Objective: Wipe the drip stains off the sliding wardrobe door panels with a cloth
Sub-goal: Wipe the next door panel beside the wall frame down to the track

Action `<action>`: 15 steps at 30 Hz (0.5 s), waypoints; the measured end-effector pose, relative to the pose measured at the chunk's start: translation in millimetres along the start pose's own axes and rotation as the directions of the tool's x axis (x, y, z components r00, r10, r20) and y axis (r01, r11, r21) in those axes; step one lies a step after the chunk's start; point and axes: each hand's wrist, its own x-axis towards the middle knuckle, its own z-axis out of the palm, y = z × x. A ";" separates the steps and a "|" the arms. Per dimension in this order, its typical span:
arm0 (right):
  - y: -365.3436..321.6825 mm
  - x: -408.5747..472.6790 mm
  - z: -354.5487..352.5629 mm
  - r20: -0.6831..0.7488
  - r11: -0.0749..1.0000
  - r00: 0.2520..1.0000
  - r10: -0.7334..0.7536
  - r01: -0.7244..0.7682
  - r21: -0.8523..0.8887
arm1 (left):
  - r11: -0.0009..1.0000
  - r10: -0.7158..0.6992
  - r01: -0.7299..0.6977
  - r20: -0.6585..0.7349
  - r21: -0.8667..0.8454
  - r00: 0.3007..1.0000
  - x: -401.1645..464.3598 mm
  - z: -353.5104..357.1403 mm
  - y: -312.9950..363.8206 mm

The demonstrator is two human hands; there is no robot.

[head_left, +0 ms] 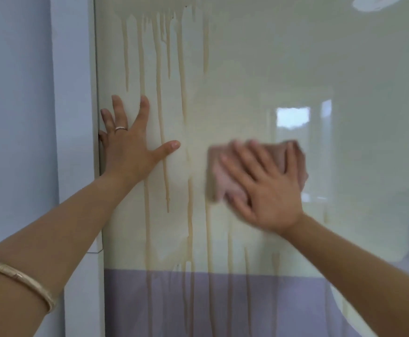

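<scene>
Cloth (225,181) mid-panel, left hand (128,147) at door edge.

Pale lilac-blue wall (14,93) at left. White vertical frame post (73,93) w/ horizontal joint low down, just beside wall. Bright window reflection (293,117) in glossy surface, right of centre. Soft, even daylight.

Glossy cream door panel (247,69), lilac in its lowest band, streaked with tan drip stains (158,93) running vertically from the top left. A pink cloth (222,176), blurred, lies flat against the panel right of the longest streaks.
</scene>
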 end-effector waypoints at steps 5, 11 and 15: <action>-14.3 36.1 6.4 -0.048 0.949 0.948 0.315 -0.314 0.025 | 1.000 -0.003 0.004 -0.013 0.013 1.000 1.9 3.7 -1.1; -45.9 -9.3 5.0 -0.005 0.999 1.000 0.019 -0.019 0.043 | 0.999 -0.005 0.005 0.011 0.042 1.000 1.5 -4.1 3.5; -36.1 21.6 2.6 -0.034 0.997 0.999 -0.004 0.007 0.081 | 0.999 0.050 -0.050 -0.072 0.004 0.996 7.7 -26.1 4.2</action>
